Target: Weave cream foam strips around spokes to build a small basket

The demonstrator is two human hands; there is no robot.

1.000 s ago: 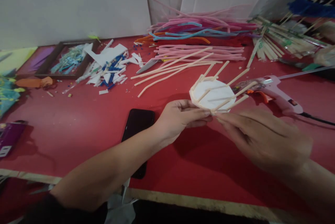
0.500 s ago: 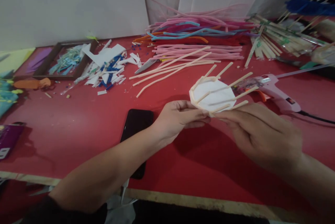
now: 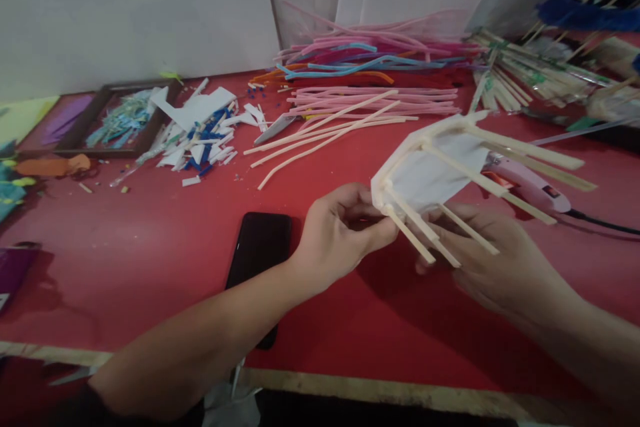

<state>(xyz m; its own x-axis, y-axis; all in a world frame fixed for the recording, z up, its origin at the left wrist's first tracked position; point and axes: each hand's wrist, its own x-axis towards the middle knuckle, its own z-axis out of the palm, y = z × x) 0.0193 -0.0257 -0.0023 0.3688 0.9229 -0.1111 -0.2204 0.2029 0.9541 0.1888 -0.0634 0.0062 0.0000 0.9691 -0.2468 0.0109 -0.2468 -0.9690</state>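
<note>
A white card base (image 3: pixel 443 170) edged with cream pipe cleaner has several wooden sticks (image 3: pixel 465 170) standing out from its rim. It is held tilted above the table, its sticks pointing right and toward me. My left hand (image 3: pixel 345 227) pinches its near left corner between thumb and fingers. Behind the sticks, my right hand (image 3: pixel 490 254) touches its lower right side; its fingertips are partly hidden by the card and sticks. Just beyond the piece lies a pink glue gun (image 3: pixel 537 184), partly covered by the sticks.
A black phone (image 3: pixel 260 247) lies left of my left forearm. Cream pipe cleaners (image 3: pixel 320 137) and pink ones (image 3: pixel 370 100) lie behind the work. White and blue scraps (image 3: pixel 205 134) and a brown frame (image 3: pixel 145 140) sit at the left; bundled sticks (image 3: pixel 505 80) at the back right.
The card piece has been turned and tilted so its sticks now point right and toward me instead of away. My right hand has shifted down behind it; my left hand keeps hold.
</note>
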